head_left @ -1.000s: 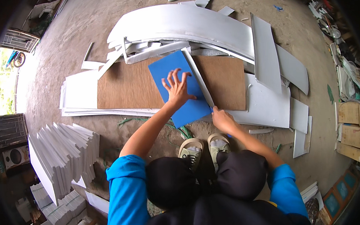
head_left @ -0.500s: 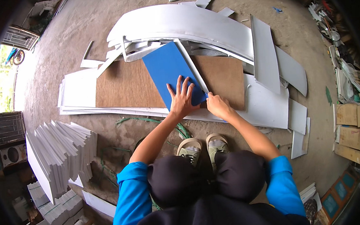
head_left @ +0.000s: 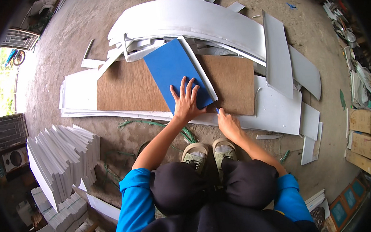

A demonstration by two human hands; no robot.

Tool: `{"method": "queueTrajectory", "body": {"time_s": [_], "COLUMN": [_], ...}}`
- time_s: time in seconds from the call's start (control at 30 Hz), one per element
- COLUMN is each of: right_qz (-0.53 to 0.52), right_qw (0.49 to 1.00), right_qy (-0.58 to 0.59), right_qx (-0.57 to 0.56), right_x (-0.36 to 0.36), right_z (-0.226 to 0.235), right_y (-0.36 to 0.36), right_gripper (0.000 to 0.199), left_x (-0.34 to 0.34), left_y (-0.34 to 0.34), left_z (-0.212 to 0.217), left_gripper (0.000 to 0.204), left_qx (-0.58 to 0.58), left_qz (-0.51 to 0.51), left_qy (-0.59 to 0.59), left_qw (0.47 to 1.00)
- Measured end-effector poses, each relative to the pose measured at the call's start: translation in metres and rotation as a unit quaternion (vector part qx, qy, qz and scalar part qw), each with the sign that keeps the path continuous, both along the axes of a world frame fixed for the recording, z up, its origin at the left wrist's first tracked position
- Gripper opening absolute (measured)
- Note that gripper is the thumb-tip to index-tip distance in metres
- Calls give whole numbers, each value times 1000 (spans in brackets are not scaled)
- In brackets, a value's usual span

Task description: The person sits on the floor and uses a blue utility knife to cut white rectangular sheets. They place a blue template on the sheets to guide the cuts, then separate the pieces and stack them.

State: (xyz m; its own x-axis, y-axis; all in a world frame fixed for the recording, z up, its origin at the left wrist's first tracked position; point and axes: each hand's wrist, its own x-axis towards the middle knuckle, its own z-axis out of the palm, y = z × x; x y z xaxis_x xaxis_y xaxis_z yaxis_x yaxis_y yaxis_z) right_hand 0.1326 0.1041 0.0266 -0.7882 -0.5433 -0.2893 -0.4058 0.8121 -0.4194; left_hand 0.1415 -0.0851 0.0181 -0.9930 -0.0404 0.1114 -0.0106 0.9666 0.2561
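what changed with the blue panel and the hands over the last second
The blue panel slid up the brown board, away from the person, with the left hand staying flat on its near end. The right hand moved up to the panel's near right corner, holding what may be a small blade. The white sheets, the stacked white panels and the feet stayed put.

Near corner of blue panel [head_left: 175, 72] covered by left hand [head_left: 186, 102]. Small thing pinched in right hand [head_left: 228, 124], just beside panel: too small to be told. Brown board [head_left: 128, 87] partly hidden under panel.
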Motion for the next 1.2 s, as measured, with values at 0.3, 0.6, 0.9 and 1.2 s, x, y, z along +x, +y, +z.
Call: {"method": "queueTrajectory", "body": {"time_s": [0.3,0.6,0.9,1.2], "right_qz": [-31,33,35,35], "right_qw": [999,997,999,989], "right_qy": [30,66,36,-101], "right_qx": [-20,-26,18,101], "right_x": [-62,-195,-210,-187], "right_z": [48,26,15,35], "right_y": [-20,-174,-216,-192], "right_gripper": [23,28,31,34], "left_x": [-14,-70,-73,-80], "left_y": [-33,-73,-64,-61], "left_z": [4,19,27,32], "left_gripper": [68,131,135,133], "left_qx": [102,86,31,47], "left_qz": [49,55,85,106], "left_qy": [36,-209,-256,-315], "left_qw": [993,973,962,942]}}
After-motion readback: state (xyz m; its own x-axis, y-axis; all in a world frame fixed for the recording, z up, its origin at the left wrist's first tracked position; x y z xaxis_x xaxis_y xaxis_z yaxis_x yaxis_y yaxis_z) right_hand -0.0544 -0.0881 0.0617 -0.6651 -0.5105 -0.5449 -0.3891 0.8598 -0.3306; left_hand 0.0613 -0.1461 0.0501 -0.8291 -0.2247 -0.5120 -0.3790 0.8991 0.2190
